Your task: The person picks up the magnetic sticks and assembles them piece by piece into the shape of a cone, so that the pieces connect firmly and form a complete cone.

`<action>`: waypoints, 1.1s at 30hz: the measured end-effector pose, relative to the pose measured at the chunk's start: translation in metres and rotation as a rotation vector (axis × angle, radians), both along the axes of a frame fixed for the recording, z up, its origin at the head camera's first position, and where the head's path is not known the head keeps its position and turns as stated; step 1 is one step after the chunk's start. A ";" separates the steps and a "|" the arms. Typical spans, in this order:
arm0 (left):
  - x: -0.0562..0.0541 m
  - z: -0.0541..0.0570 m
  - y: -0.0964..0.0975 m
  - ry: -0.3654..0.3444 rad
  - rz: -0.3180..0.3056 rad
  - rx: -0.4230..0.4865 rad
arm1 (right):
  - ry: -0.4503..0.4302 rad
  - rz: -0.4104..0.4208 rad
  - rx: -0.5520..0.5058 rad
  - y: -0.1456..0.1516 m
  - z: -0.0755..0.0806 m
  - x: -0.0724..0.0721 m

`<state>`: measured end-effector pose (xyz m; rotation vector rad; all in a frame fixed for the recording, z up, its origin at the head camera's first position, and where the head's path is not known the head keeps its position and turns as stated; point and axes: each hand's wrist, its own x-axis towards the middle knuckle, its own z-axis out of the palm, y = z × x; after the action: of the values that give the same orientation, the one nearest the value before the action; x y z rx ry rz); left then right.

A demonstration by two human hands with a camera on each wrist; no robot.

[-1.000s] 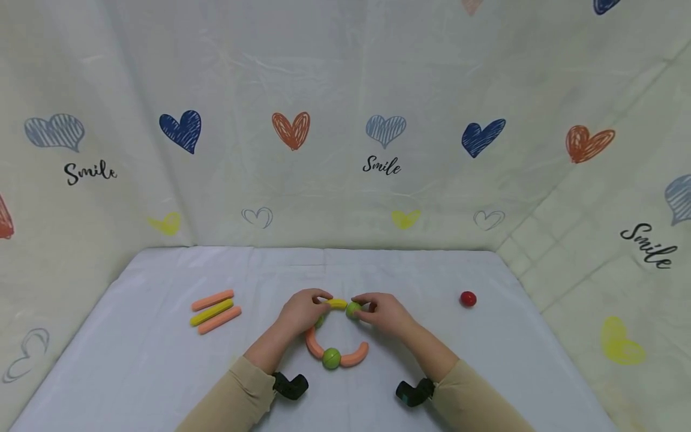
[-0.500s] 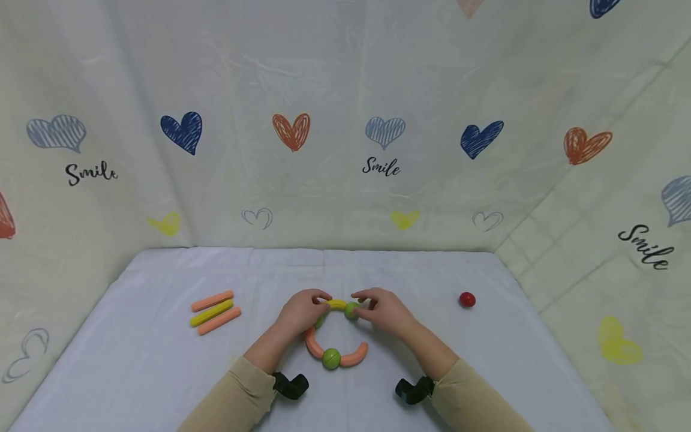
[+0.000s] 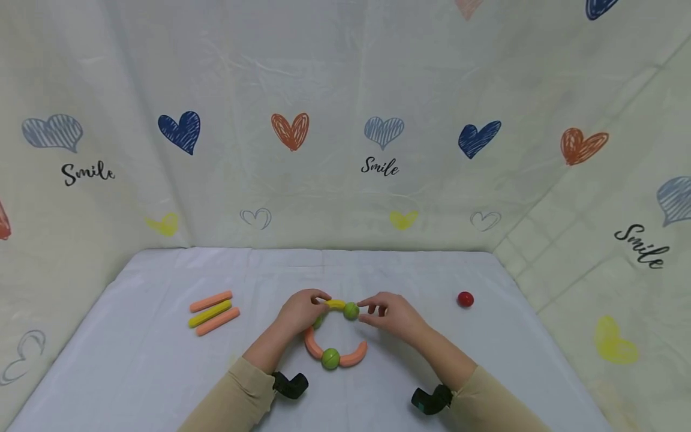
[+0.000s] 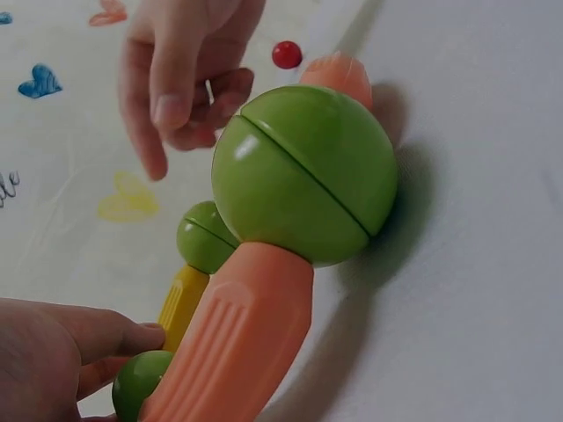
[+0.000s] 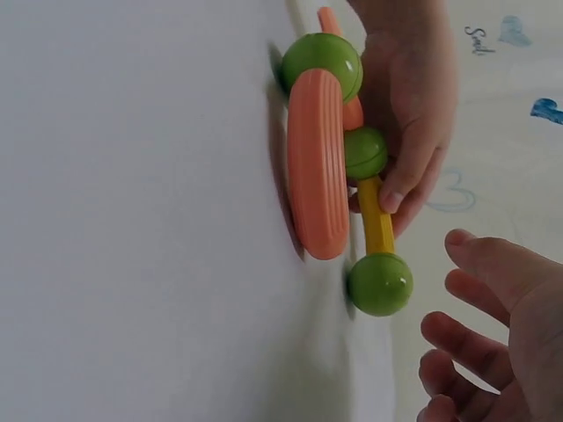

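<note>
A ring-shaped chain of curved sticks and balls lies on the white cloth in the head view. My left hand (image 3: 303, 309) pinches its yellow curved stick (image 5: 378, 220) at the far side. A green ball (image 3: 351, 311) sits on that stick's right end. Just right of this ball is my right hand (image 3: 396, 315), fingers parted and holding nothing. Another green ball (image 5: 365, 153), partly behind my left hand in the head view, links the yellow stick to an orange curved stick (image 3: 312, 343). A nearer green ball (image 4: 305, 175) joins it to a second orange curved stick (image 3: 354, 356), whose right end is free.
Two straight orange sticks (image 3: 218, 321) and a yellow straight stick (image 3: 209, 314) lie side by side at the left. A red ball (image 3: 465, 299) rests at the right. Behind the table (image 3: 135, 360) hangs a cloth (image 3: 335, 78) printed with hearts.
My right hand has let go of the far green ball and moved slightly right. That ball has come left against the yellow curved stick. My left hand keeps its hold.
</note>
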<state>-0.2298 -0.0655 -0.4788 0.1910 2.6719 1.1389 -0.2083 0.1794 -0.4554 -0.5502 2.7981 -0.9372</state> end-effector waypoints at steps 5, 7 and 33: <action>-0.002 -0.002 0.000 -0.004 0.004 0.013 | -0.036 0.058 0.029 0.009 0.002 0.013; -0.002 -0.002 -0.001 -0.005 0.002 0.017 | -0.052 0.081 0.036 0.011 0.002 0.019; 0.004 0.003 -0.005 0.000 0.006 -0.035 | -0.112 0.247 0.103 -0.004 -0.015 0.042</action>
<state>-0.2260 -0.0707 -0.4758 0.1773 2.6919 1.0930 -0.1663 0.1752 -0.4703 -0.7800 2.5868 -0.7453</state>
